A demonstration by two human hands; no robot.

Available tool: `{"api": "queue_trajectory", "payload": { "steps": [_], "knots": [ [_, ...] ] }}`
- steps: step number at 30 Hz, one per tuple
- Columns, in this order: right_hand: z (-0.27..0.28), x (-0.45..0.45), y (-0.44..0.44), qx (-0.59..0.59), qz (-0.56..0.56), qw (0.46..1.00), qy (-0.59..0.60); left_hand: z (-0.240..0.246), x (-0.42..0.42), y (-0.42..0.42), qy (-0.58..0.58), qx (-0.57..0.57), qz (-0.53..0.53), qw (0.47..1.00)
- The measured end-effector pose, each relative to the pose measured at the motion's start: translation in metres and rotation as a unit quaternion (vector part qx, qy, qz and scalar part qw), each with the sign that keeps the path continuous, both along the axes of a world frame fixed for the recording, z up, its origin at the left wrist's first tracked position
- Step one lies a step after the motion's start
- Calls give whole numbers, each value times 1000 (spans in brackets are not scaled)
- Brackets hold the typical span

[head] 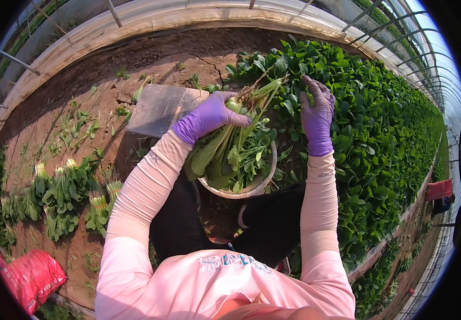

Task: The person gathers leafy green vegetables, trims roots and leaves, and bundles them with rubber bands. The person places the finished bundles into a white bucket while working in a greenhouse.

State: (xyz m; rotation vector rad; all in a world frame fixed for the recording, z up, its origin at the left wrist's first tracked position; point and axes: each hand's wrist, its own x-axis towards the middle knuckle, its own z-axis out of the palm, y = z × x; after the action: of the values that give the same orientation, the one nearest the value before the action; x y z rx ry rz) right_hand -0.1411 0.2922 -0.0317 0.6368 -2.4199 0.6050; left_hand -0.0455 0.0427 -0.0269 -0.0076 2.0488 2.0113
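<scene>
My left hand [218,112], in a purple glove, is closed round a bunch of leafy greens [214,154] with pale stems and brown roots pointing up and right. Below the bunch stands a round bucket [268,176] between my legs, with loose leaves in it. My right hand [317,102], in a soiled purple glove, is raised to the right of the bunch, apart from it. A small green leaf piece shows between its thumb and fingers. Behind my left wrist lies a flat grey board [158,108].
Tied bundles of greens [60,188] lie on the soil at left, near a red sack [36,276]. Dense growing greens [374,152] fill the right side. A plastic greenhouse wall [198,18] curves along the far edge. A red object [439,190] and a partly seen person are at far right.
</scene>
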Motion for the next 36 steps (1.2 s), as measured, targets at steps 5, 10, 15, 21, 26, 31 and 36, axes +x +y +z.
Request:
{"api": "queue_trajectory", "payload": {
  "steps": [5, 10, 15, 21, 26, 31, 36],
  "knots": [
    [-12, 36, -55, -497, 363, 668, -419, 10, 4, 6, -1, 57, -27, 998],
    [24, 31, -40, -451, 235, 792, -340, 3, 8, -10, 28, 164, 73, 983],
    [5, 63, -65, -263, 274, 896, -230, -3, 1, -8, 51, 186, 86, 977],
    [-8, 77, -83, -237, 191, 943, -136, 2, 6, 4, 70, 204, 128, 968],
    [-10, 76, -82, -179, 292, 930, -133, -7, 4, 18, 112, 205, 181, 955],
    [-11, 80, -91, -206, 268, 889, -308, -11, 10, 11, 70, 315, 168, 932],
    [-12, 71, -82, -103, 293, 910, -274, -19, 10, 7, 88, 167, 151, 970]
  ]
}}
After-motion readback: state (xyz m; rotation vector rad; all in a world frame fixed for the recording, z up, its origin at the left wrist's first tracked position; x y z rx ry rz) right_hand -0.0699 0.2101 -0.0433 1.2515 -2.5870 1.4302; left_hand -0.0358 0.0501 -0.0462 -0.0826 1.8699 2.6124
